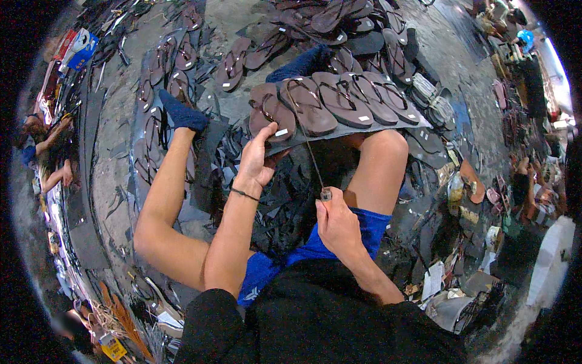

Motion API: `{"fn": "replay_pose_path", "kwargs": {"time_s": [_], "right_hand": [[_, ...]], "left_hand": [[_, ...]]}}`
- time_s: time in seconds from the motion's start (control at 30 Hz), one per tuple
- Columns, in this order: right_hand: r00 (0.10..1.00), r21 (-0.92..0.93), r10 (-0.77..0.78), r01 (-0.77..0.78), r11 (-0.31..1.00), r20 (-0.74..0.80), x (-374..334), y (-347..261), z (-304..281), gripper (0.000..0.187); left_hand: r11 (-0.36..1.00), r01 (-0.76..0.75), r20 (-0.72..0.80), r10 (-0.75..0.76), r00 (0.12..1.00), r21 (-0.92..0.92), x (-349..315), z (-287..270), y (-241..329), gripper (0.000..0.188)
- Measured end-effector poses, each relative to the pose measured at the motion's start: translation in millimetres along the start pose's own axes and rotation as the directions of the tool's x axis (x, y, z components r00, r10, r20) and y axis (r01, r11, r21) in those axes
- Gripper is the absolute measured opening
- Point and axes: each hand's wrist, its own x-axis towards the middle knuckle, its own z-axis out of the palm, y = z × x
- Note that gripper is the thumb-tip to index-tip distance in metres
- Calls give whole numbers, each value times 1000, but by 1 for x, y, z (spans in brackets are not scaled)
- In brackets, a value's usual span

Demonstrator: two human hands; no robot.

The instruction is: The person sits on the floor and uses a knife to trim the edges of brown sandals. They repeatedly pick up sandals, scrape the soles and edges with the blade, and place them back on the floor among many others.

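Across my lap lies a dark flat sheet [351,132] with several brown flip-flops in a row on it, small white labels at their heels. My left hand [260,151] is closed on the leftmost flip-flop [271,106], thumb on its heel edge and fingers hidden underneath. In my right hand [341,225] is the short handle of a long thin metal-shafted tool [313,159]. Its shaft runs up to the strap of the second flip-flop [309,109]; I cannot make out its tip.
More flip-flops [327,18] are piled beyond the sheet, and others [154,145] lie by my left leg. Dark rubber scraps [279,212] cover the floor between my legs. Other people sit at both sides, one person's arm [54,136] showing at left.
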Motion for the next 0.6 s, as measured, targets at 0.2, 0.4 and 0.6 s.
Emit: {"fn": "replay_pose_path", "kwargs": {"time_s": [0.2, 0.4, 0.6], "right_hand": [[999, -96, 24, -19, 995, 48, 37, -2, 10, 24], [991, -255, 37, -3, 967, 129, 92, 22, 32, 34], [718, -500, 462, -183, 847, 520, 153, 4, 26, 40]], "left_hand": [[999, 31, 19, -30, 999, -38, -3, -15, -26, 23], [976, 71, 25, -67, 997, -208, -15, -12, -44, 21], [912, 82, 59, -64, 996, -403, -6, -19, -49, 19]]}}
